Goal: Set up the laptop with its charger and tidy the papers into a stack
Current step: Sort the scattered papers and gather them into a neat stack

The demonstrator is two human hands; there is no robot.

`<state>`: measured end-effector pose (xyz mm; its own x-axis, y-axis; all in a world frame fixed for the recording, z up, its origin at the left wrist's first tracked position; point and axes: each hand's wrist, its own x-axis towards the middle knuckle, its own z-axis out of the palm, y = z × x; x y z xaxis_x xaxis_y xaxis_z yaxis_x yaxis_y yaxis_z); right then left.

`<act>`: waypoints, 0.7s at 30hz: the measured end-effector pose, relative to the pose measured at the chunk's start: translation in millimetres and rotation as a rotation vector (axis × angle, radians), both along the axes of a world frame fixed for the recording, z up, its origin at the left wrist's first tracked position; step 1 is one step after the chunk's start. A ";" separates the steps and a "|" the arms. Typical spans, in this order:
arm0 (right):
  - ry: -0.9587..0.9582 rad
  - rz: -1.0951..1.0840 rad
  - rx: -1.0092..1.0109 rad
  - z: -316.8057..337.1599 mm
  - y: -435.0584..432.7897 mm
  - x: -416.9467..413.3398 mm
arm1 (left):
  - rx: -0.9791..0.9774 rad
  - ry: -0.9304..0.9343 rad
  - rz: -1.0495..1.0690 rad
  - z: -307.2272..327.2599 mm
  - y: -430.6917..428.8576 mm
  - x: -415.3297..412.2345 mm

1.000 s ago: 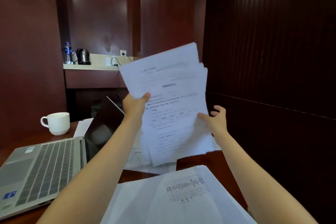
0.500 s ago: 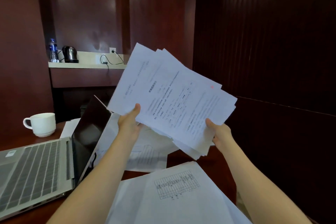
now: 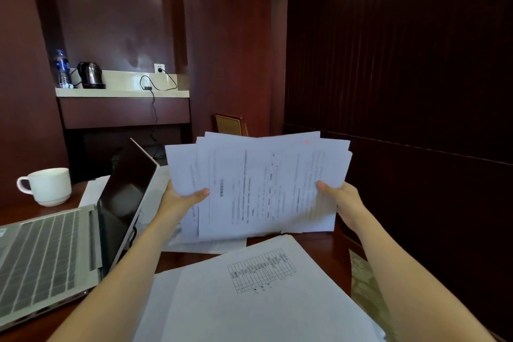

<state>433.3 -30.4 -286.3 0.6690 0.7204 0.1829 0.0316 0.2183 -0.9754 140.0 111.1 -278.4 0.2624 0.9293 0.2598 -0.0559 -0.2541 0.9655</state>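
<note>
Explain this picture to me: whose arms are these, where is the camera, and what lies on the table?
No machine here: a person wears one camera on the head, looking down at their own arms. The left hand and right hand each grip a side of a loose sheaf of papers, held upright with uneven edges. On the wooden table lie an open laptop, a white cup and more papers, the top one printed with a grid. On the shelf behind stand a kettle and a water bottle.
</note>
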 end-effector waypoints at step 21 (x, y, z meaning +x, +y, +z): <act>0.144 -0.095 0.145 -10.7 -5.2 4.1 | 0.034 -0.215 0.177 -1.5 -0.9 3.7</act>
